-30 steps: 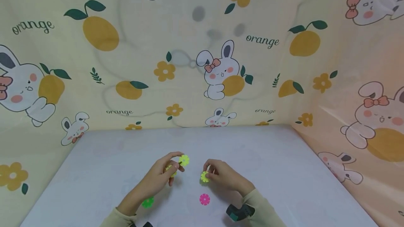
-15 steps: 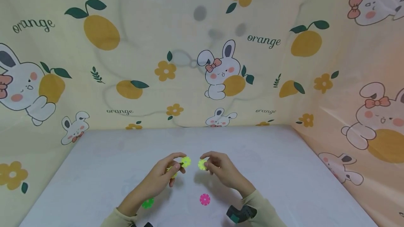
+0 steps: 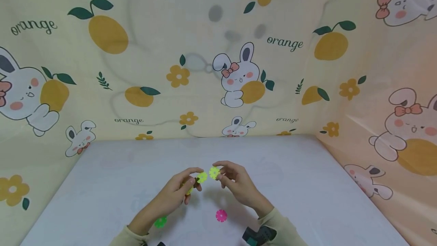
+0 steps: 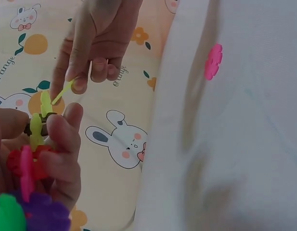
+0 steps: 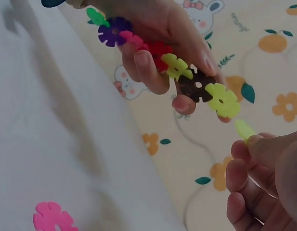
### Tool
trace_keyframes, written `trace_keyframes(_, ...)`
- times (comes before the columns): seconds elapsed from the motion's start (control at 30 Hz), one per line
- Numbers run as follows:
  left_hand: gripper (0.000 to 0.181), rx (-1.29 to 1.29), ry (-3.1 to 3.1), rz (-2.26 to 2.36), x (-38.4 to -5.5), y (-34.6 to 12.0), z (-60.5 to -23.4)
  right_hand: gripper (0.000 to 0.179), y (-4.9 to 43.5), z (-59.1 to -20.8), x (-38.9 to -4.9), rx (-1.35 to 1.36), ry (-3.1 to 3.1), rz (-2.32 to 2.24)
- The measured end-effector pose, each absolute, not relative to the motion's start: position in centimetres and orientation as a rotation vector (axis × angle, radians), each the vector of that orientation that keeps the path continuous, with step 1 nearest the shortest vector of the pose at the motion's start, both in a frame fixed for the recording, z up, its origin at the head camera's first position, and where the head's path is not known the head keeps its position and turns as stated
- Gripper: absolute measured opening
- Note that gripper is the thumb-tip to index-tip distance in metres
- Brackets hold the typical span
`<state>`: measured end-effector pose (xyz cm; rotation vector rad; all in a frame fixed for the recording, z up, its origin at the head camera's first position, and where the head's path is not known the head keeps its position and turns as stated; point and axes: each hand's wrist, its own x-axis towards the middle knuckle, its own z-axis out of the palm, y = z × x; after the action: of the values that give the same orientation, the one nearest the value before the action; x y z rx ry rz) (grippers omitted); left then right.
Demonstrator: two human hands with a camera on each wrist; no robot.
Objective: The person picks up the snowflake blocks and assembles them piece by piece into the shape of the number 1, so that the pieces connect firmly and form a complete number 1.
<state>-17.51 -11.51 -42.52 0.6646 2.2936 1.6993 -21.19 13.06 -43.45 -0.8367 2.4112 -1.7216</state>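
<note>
My left hand (image 3: pixel 174 189) holds a chain of interlocking plastic flower discs. In the right wrist view the chain runs from a green disc (image 5: pixel 96 17) through purple (image 5: pixel 114 32), pink, red and yellow discs to a dark brown disc (image 5: pixel 196 85) and a yellow end disc (image 5: pixel 223 100). Between thumb and fingertips, my right hand (image 3: pixel 240 183) pinches a loose yellow flower disc (image 3: pixel 214 172). This disc is close to the chain's yellow end, edge toward it; a small gap shows in the head view. Below the left wrist a green disc (image 3: pixel 161 221) peeks out.
A single pink flower disc (image 3: pixel 221 215) lies on the white table (image 3: pixel 290 170), nearer the person than the hands. Behind the table and at its sides hangs a cream cloth (image 3: pixel 191 18) printed with rabbits and oranges.
My right hand has lifted the yellow disc up and left, toward the chain's end. The left hand has shifted only slightly right. The pink disc stays where it was.
</note>
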Motion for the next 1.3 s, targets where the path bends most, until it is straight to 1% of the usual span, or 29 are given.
trace_keyframes(0.4,0.041,0.801,2.195,1.721,-17.85,-11.66,-42.93,0.03,12.79,-43.29,-20.92,-0.878,2.472,-1.687)
trace_keyframes(0.73,0.039,0.872,2.154,1.7,-17.9,-11.77,-43.05,0.03,12.74,-43.13,-20.72,-0.907,2.508,-1.639)
trace_keyframes(0.9,0.036,0.81,2.153,1.704,-17.84,-11.73,-43.07,0.03,12.59,-43.08,-20.58,-0.93,2.52,-1.622)
trace_keyframes(1.1,0.039,0.728,2.179,1.704,-17.88,-11.56,-42.94,0.032,12.4,-42.96,-20.34,-0.94,2.528,-1.6)
trace_keyframes(1.3,0.037,0.684,2.115,1.758,-17.86,-11.66,-42.94,0.031,12.54,-42.77,-20.27,-0.954,2.585,-1.622)
